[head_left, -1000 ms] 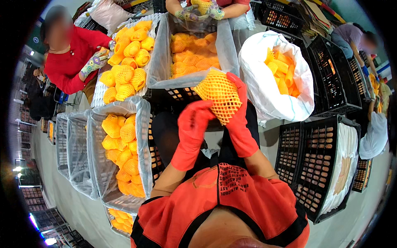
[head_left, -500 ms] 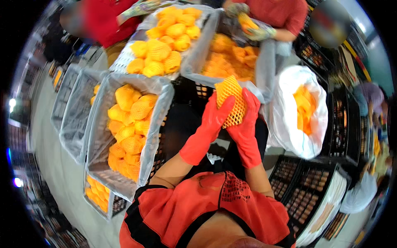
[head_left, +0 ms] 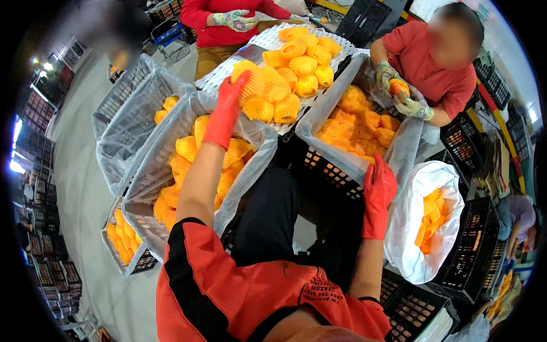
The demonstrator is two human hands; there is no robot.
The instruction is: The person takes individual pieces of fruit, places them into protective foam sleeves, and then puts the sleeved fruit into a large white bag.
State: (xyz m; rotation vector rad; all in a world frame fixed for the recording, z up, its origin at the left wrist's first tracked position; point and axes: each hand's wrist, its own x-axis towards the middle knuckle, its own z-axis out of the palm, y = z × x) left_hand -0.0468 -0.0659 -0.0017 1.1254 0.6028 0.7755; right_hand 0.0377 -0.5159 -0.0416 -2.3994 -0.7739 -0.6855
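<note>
My left hand (head_left: 229, 108), in a red rubber glove, is stretched forward to the left edge of a pile on a white padded tabletop (head_left: 213, 84). Its fingers are closed round a yellow foam-netted fruit (head_left: 250, 84), which touches other netted fruits (head_left: 276, 88). My right hand (head_left: 379, 191), gloved alike, is raised at the near rim of a lined crate (head_left: 342, 157) with orange netted fruits (head_left: 354, 128). Its thumb and fingers are apart and point up, with nothing seen in them.
To my left stands a lined crate (head_left: 142, 194) of netted fruits, with more lined crates (head_left: 131, 151) beyond. On the right are a white sack (head_left: 399, 251) of yellow foam nets (head_left: 431, 219) and black crates (head_left: 464, 251). Two co-workers in red face me; one holds a fruit (head_left: 399, 87).
My hands, together on a yellow netted piece before, have parted. The left has moved forward to the pile with a netted fruit; the right has gone to the crate's rim. The view has shifted.
</note>
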